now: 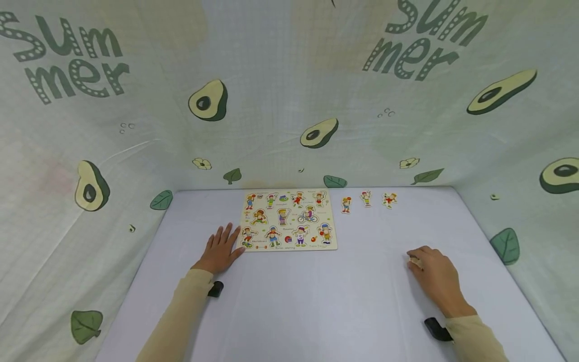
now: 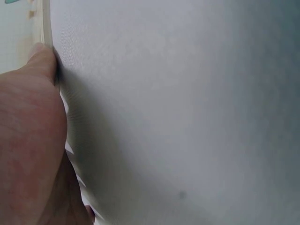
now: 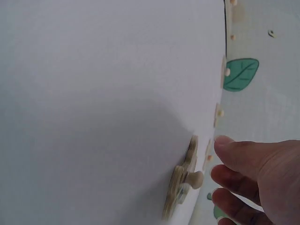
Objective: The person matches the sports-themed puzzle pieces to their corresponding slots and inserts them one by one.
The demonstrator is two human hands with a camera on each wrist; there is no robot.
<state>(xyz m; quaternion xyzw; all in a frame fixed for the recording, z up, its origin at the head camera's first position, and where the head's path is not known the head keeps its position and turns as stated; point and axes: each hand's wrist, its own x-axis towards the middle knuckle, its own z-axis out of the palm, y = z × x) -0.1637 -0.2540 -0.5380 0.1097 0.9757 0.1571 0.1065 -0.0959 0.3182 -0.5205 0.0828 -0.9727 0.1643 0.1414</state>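
My left hand (image 1: 219, 250) lies flat with spread fingers at the left edge of a wooden puzzle board (image 1: 333, 236). In the left wrist view its thumb (image 2: 43, 63) touches the board's edge. The board is printed with several cartoon children doing sports. Far to its right, my right hand (image 1: 434, 274) is over a wooden puzzle piece (image 1: 415, 261), mostly hidden there. The right wrist view shows this piece (image 3: 174, 192) from the side, with a round knob (image 3: 195, 179). My thumb (image 3: 234, 152) and fingers are beside the knob, apart from it.
Three loose figure pieces lie right of the board: one with a ball (image 1: 346, 204), a middle one (image 1: 366, 198) and a third (image 1: 389, 200). The white table (image 1: 316, 301) meets a cloth backdrop (image 1: 271, 100) printed with avocados. A black wrist device (image 1: 438, 330) sits below my right hand.
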